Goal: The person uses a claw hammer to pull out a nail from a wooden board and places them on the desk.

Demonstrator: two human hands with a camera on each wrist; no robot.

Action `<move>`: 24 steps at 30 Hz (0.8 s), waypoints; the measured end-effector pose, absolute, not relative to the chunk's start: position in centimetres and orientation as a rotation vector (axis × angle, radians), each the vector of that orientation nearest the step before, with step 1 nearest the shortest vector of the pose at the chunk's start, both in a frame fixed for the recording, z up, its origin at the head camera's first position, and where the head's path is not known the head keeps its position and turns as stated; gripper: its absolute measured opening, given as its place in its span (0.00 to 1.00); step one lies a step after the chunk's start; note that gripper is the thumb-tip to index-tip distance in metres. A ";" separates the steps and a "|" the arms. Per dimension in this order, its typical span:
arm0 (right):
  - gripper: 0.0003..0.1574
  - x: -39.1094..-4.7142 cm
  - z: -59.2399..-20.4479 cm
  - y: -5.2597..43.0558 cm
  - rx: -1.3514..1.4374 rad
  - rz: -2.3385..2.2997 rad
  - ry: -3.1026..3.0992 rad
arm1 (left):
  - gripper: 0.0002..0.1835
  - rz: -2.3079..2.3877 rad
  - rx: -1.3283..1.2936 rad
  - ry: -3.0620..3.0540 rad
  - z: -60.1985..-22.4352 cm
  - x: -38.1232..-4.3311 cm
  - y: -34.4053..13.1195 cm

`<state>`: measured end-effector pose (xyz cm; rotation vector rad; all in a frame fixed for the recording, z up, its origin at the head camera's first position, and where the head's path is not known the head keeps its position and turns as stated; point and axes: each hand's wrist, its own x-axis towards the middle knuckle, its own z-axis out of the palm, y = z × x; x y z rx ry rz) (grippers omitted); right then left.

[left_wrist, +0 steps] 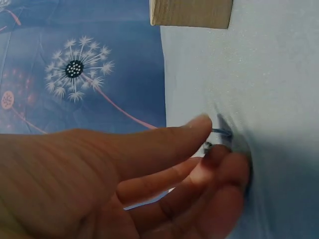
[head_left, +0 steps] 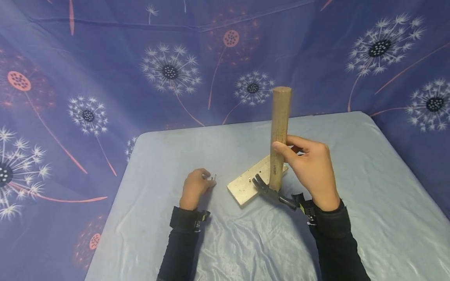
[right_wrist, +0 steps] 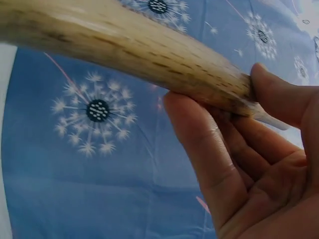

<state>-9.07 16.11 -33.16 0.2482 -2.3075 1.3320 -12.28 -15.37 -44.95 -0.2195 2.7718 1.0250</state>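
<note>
Black sleeves (head_left: pixel 180 251), dark wrist straps (head_left: pixel 310 212)

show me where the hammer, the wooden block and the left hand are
hammer (head_left: pixel 277 163): head view, on the handle, just below the gripping thumb
wooden block (head_left: pixel 246 187): head view, on its top face
left hand (head_left: pixel 194 186): head view, on the part between wrist and fingers

Head view: the hammer (head_left: pixel 275 173) blocks part of the board (head_left: pixel 243 185), and the print (head_left: pixel 274 170) on its handle (head_left: pixel 280 117) is too tiny to read. Nails (head_left: pixel 215 177) at the left hand's (head_left: pixel 195 187) 2 o'clock are too small to count. Left wrist: wood (left_wrist: pixel 192 14) chopped at 12 o'clock. Right wrist: handle runs off around 10.
</note>
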 end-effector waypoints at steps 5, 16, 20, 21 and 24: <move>0.13 -9.5 -33.7 15.6 0.252 1.313 -2.407 | 0.21 0.939 -0.212 2.805 -44.8 -12.0 -15.5; 0.17 -10.1 -34.2 14.4 0.330 1.298 -2.369 | 0.25 1.030 0.450 2.629 -43.8 -11.5 -11.6; 0.18 -10.6 -34.1 13.8 0.378 1.265 -2.365 | 0.22 0.977 0.564 2.592 -43.9 -11.4 -10.7; 0.18 -10.8 -34.0 13.6 0.393 1.256 -2.370 | 0.21 0.971 0.567 2.600 -43.9 -11.5 -10.6; 0.18 -11.4 -33.8 12.9 0.444 1.223 -2.391 | 0.22 0.964 0.531 2.602 -43.7 -11.4 -10.7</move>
